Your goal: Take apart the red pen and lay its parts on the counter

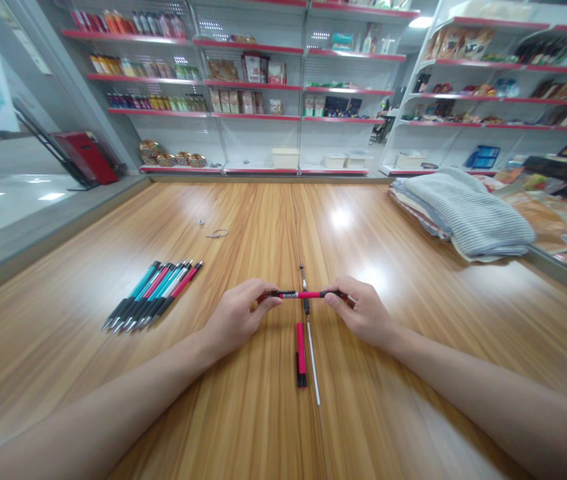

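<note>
A pink and black pen (308,295) is held level above the table between my two hands. My left hand (243,310) pinches its left end, and my right hand (358,307) pinches the black end on the right. Below the pen lies a pink pen barrel (301,357) with a black clip and end. Beside that barrel is a thin white refill (313,363), with a black grip piece (306,305) and small metal parts beyond it. To the left, several pens (153,297) in teal, pink and white with black grips lie side by side in a row.
Folded grey striped cloths (478,213) lie at the table's right side, near plastic-wrapped packages (538,207). A small ring-shaped tie (217,233) and a tiny metal bit (200,222) lie farther back. Shelves (253,120) of goods stand behind the wooden table (243,207).
</note>
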The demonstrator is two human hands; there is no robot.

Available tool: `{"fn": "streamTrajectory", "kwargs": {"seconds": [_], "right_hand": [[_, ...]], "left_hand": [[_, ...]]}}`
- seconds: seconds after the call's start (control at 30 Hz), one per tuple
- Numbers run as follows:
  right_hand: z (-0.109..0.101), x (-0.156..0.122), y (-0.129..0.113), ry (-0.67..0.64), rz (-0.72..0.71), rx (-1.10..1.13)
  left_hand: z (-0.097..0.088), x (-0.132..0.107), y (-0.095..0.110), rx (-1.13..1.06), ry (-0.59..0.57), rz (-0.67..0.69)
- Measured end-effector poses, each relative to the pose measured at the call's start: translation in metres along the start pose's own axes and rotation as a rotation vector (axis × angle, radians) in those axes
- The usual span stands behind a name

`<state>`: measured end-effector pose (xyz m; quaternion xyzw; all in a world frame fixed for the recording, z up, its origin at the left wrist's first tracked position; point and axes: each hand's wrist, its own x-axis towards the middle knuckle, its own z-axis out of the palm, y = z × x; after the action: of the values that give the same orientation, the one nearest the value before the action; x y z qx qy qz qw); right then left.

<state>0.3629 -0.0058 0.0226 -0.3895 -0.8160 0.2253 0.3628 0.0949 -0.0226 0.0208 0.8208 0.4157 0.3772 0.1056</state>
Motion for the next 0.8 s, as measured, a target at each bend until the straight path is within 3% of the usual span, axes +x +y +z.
{"fn": "streamTrajectory", "kwargs": {"seconds": [0.43,0.8], "right_hand": [[-0.0012,-0.0005,-0.0016,-0.029,0.025,0.024],[-0.0024,-0.0016,-0.0028,-0.076,-0.025,0.031]], "left_hand": [[-0.0006,0.0007,0.0013,-0.027,0.041,0.087],[-0.0019,-0.0004,0.0027,-0.014,-0.035,0.100]]}}
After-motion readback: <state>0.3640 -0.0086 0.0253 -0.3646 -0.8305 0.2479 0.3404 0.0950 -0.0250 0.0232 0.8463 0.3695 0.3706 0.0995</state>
